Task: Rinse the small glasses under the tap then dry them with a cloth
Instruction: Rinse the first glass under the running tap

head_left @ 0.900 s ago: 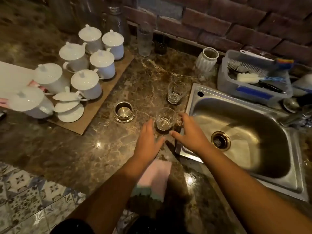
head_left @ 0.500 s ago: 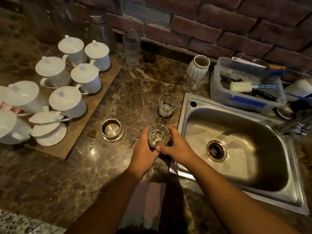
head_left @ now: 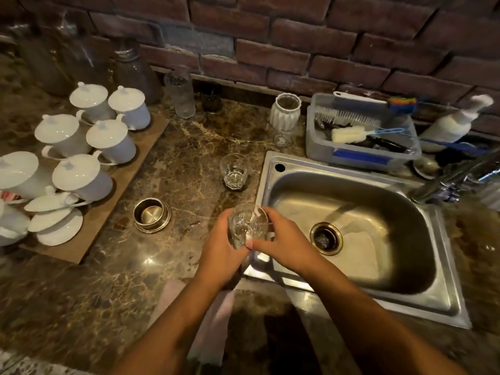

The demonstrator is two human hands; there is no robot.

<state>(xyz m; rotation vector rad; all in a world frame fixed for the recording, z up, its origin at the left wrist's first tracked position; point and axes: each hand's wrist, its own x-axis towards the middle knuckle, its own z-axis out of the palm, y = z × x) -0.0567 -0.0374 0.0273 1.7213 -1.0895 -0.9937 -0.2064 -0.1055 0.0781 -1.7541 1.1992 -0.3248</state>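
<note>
A small clear glass (head_left: 247,224) is lifted off the marble counter, just left of the steel sink's (head_left: 273,169) rim. My left hand (head_left: 220,250) grips it from the left and my right hand (head_left: 284,239) from the right, both closed around it. A second small glass (head_left: 234,171) stands upright on the counter behind, apart from my hands. A pink cloth (head_left: 213,318) lies at the counter's front edge, partly hidden under my left forearm. The tap (head_left: 443,182) reaches in from the right of the sink; no water is visibly running.
White lidded cups (head_left: 81,177) crowd a brown board (head_left: 113,212) at the left. A small steel cup (head_left: 151,215) sits left of my hands. A tall glass (head_left: 180,93), white vase (head_left: 285,112) and grey tub of brushes (head_left: 359,155) line the brick wall.
Both hands reached the nearer glass on the counter, closed on it and lifted it towards me. The second glass has stayed put.
</note>
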